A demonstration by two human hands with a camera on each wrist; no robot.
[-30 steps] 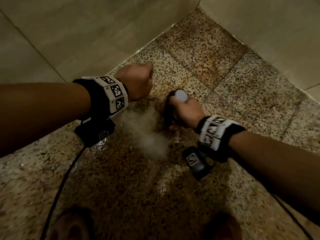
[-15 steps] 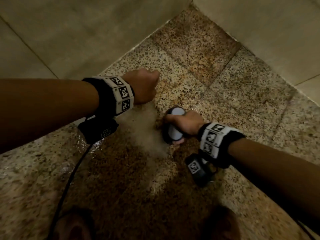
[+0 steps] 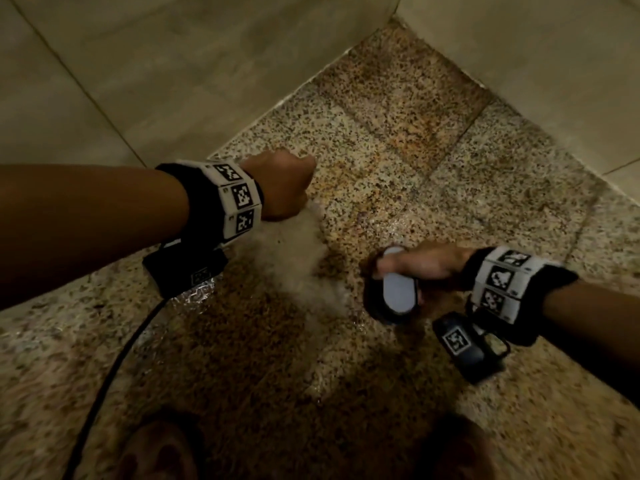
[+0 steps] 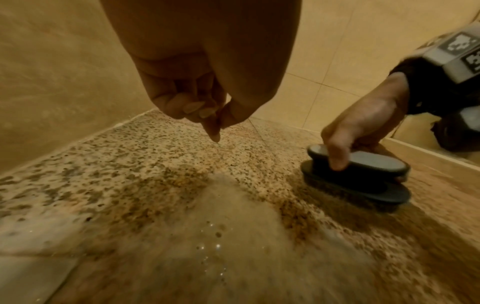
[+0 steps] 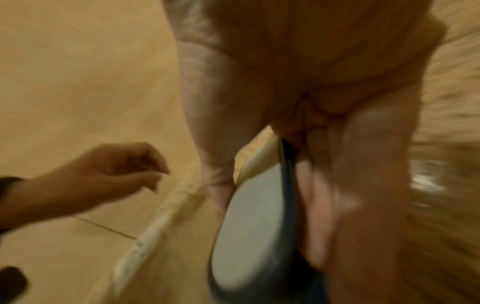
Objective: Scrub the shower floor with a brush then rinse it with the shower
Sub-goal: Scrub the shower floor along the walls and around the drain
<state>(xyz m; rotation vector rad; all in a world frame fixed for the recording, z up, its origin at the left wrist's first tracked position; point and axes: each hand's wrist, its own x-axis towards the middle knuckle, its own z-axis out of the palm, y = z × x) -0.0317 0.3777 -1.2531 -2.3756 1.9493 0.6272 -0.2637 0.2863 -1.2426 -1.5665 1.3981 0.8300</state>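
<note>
A dark scrub brush (image 3: 398, 292) with a pale grey top stands bristles down on the wet speckled shower floor (image 3: 398, 116). My right hand (image 3: 426, 268) grips its handle from above, fingers curled round it; the left wrist view shows the same brush (image 4: 363, 179) and right hand (image 4: 363, 123). The right wrist view is blurred and shows the brush (image 5: 249, 236) close up. My left hand (image 3: 284, 188) hovers above the floor with its fingers curled in, and it holds nothing (image 4: 197, 82). A patch of white foam (image 3: 294, 258) lies below it, left of the brush.
Beige tiled walls (image 3: 173, 64) meet in a corner at the back and close the floor on the left and right. My two feet (image 3: 156, 452) stand at the near edge. A black cable (image 3: 114, 358) hangs from my left wrist.
My right hand has drawn the brush toward me and to the right across the floor. My left hand has stayed curled above the foam.
</note>
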